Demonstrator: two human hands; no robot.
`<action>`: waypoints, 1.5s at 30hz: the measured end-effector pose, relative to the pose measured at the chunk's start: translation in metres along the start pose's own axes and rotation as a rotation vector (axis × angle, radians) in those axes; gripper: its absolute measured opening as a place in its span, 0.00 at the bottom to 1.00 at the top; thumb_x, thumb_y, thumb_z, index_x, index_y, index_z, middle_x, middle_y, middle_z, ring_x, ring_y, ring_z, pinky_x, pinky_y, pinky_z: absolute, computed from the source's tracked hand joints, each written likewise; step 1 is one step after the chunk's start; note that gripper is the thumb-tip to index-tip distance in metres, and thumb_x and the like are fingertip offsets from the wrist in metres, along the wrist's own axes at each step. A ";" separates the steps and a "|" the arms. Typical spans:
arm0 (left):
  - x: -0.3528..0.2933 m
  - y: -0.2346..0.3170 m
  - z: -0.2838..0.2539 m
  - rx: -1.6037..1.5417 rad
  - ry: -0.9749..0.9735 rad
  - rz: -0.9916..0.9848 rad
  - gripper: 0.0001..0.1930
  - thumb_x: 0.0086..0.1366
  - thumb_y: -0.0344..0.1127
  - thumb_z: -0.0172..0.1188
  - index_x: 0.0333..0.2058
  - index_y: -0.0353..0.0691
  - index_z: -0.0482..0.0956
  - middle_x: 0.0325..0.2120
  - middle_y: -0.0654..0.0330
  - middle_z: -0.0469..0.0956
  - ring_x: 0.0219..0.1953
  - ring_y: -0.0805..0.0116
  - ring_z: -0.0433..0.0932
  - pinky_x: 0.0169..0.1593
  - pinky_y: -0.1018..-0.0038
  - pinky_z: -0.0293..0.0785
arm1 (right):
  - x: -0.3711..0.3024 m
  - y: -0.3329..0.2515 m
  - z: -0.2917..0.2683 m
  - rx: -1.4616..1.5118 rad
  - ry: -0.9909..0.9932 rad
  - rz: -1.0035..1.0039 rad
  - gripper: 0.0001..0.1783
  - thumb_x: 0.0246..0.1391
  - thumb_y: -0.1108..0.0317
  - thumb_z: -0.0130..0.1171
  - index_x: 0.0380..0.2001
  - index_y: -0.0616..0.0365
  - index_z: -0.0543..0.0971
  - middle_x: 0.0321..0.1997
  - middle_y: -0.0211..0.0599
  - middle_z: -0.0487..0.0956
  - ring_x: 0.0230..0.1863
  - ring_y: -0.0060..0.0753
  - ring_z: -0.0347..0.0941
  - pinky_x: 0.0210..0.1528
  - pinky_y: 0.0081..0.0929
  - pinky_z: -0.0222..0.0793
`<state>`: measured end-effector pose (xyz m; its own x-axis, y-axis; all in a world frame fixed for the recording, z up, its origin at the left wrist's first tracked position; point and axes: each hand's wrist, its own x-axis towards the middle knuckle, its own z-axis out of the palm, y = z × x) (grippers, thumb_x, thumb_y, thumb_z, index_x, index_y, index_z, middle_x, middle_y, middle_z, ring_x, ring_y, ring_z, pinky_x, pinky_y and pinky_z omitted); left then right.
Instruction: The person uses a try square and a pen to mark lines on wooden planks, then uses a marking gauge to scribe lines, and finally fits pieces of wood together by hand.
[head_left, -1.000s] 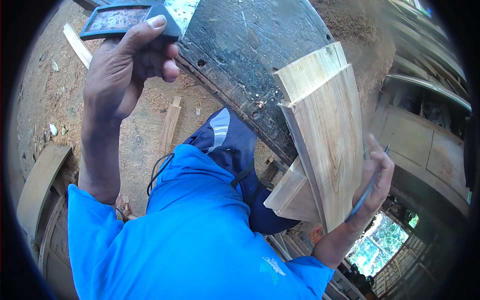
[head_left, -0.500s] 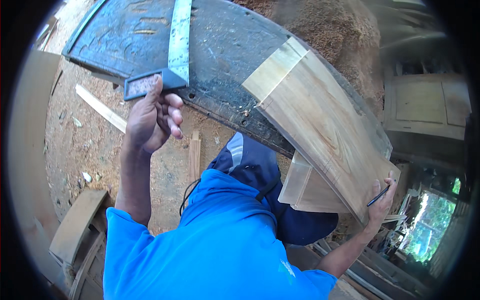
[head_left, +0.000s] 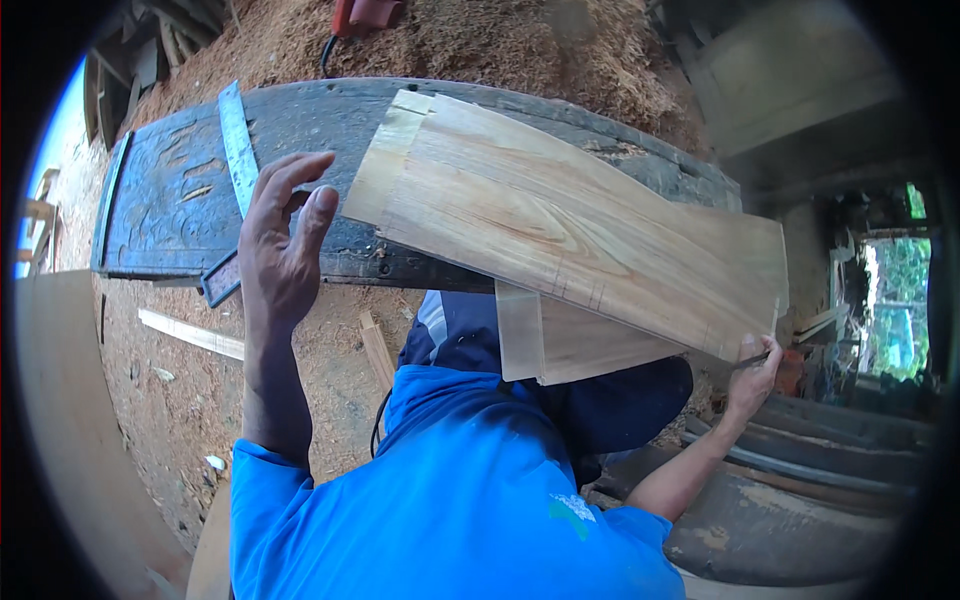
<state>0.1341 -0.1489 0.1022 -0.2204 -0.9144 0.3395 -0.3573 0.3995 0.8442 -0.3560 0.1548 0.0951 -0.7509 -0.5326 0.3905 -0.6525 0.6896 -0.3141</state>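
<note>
My left hand [head_left: 280,245] is raised over the bench's near edge, its fingers curved and thumb apart, with nothing between them. Partly hidden behind it lies a try square, whose pale metal blade [head_left: 237,145] rests across the bench and whose dark stock [head_left: 221,279] hangs at the near edge. A wide wooden board [head_left: 560,220] lies slantwise on the bench, with a paler strip [head_left: 390,155] showing at its left end. At the board's near right corner, my right hand [head_left: 752,380] holds a dark pen [head_left: 750,361], its fingers against the corner.
The dark workbench [head_left: 330,110] is worn and gouged. Below the top board, more boards [head_left: 590,345] rest over my legs. Beyond the bench are wood shavings [head_left: 480,50] and a red tool [head_left: 368,14] with a cord. Wood strips [head_left: 190,332] lie on the ground at left.
My left hand has come away from the try square's stock, its thumb and fingers now spread. My right hand stays at the board's corner. The whole view has shifted and turned.
</note>
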 end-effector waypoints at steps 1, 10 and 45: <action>0.009 0.000 0.004 0.051 -0.039 0.003 0.21 0.70 0.46 0.57 0.54 0.35 0.76 0.50 0.52 0.74 0.52 0.64 0.74 0.56 0.68 0.70 | -0.002 0.002 0.001 0.002 0.041 0.028 0.22 0.60 0.57 0.62 0.47 0.64 0.72 0.56 0.57 0.75 0.61 0.52 0.69 0.62 0.39 0.62; 0.055 -0.023 0.032 0.158 -0.242 -0.085 0.29 0.67 0.47 0.60 0.60 0.35 0.70 0.34 0.58 0.77 0.38 0.70 0.75 0.46 0.73 0.71 | 0.009 0.060 0.036 -0.017 0.356 0.004 0.14 0.65 0.59 0.52 0.44 0.58 0.75 0.45 0.49 0.76 0.51 0.53 0.72 0.54 0.42 0.66; -0.106 0.088 0.129 -0.124 -0.262 -0.426 0.32 0.65 0.52 0.62 0.59 0.36 0.68 0.29 0.70 0.71 0.33 0.82 0.69 0.38 0.82 0.65 | 0.237 0.249 0.140 0.469 0.221 0.195 0.31 0.53 0.43 0.63 0.44 0.63 0.81 0.46 0.45 0.82 0.51 0.38 0.77 0.54 0.34 0.70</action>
<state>0.0088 -0.0087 0.0867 -0.3047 -0.9410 -0.1470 -0.3578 -0.0300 0.9333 -0.7102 0.1319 -0.0116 -0.8563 -0.2665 0.4424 -0.5164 0.4459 -0.7311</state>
